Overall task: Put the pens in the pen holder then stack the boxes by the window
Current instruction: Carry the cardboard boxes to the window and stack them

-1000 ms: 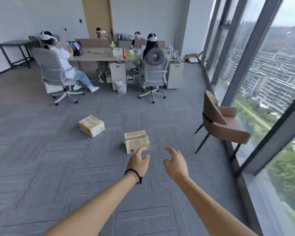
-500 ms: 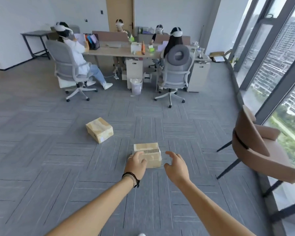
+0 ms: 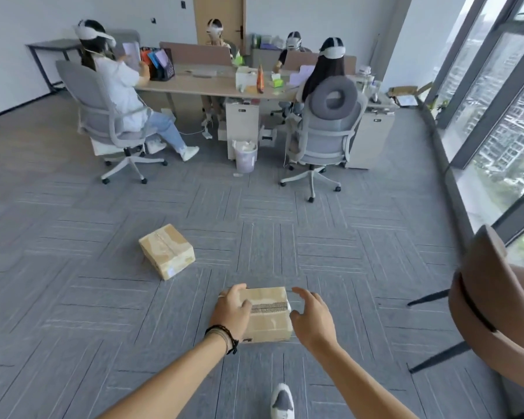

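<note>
Left hand (image 3: pixel 231 315) is on the near box (image 3: pixel 268 316), fingers curled over its left edge and thumb lying across the top — contact there, though whether it is a firm clamp I cannot tell. Right hand (image 3: pixel 310 318) is spread wide, fingers apart and arched, just beside the box's right side; whether the fingertips actually touch the cardboard is not clear. A dark braided band sits on the left wrist.

The box itself: plain tan cardboard, flaps closed, glossy clear tape over the top and a dark ribbed strip running across the seam. It sits on the grey carpet tiles (image 3: pixel 73 313), square to the viewer, well short of the window (image 3: pixel 502 122) on the right.

A second box (image 3: pixel 166 251), same tan card and taped seam, lies up and to the left, turned at an angle, apart from the first.

A brown chair (image 3: pixel 490 297) stands at the right edge near the glass. One shoe (image 3: pixel 282 402) shows at the bottom. Farther back, people in headsets sit at a long desk (image 3: pixel 212 84).
</note>
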The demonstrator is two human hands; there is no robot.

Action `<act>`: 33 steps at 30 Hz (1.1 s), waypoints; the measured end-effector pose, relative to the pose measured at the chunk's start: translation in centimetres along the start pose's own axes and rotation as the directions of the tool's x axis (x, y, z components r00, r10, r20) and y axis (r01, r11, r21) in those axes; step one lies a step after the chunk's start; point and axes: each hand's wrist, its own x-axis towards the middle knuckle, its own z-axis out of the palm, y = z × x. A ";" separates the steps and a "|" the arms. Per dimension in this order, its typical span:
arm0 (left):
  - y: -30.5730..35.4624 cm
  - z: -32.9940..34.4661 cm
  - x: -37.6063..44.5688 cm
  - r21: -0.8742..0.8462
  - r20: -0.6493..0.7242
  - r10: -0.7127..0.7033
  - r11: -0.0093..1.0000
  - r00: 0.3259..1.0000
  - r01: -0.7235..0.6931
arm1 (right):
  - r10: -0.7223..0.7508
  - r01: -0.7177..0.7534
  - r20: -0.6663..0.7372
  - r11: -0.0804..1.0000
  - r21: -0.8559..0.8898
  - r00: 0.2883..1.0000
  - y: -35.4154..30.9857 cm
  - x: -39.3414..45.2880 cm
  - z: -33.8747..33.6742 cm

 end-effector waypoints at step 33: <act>-30.2 21.6 58.3 0.321 -0.077 -0.373 0.869 0.925 0.377 | 0.285 -0.225 0.219 0.938 -0.263 0.933 17.6 61.1 33.7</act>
